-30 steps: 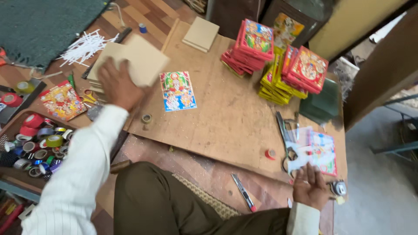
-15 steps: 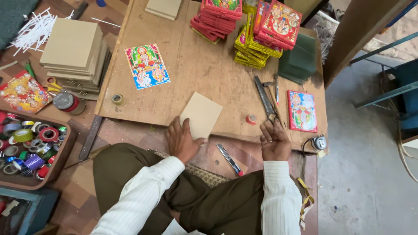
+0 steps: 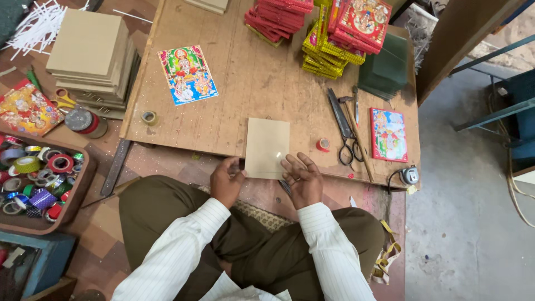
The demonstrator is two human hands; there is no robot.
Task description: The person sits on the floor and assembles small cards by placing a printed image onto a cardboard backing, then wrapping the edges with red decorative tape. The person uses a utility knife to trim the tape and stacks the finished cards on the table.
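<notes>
A low wooden table [image 3: 245, 95] fills the middle of the view, with the seated person's knees tucked under its near edge. To its left rests a stack of plain brown boards [image 3: 92, 53]; at the far edge stand piles of red and yellow framed pictures [image 3: 340, 28] beside a dark green stack [image 3: 384, 69]. A tray of coloured tape rolls [image 3: 33, 178] sits at the lower left. On the table lie a colourful printed picture [image 3: 188, 74], a small red-framed picture [image 3: 388, 135], long black scissors [image 3: 344, 131], and a red tape roll [image 3: 322, 145]. A tan cardboard sheet [image 3: 267, 147] lies flat at the near edge, overhanging it slightly. The left hand [image 3: 225, 181] touches its lower left corner, fingers curled loosely. The right hand [image 3: 301, 177] lies at its lower right corner, fingers spread apart, gripping nothing.
</notes>
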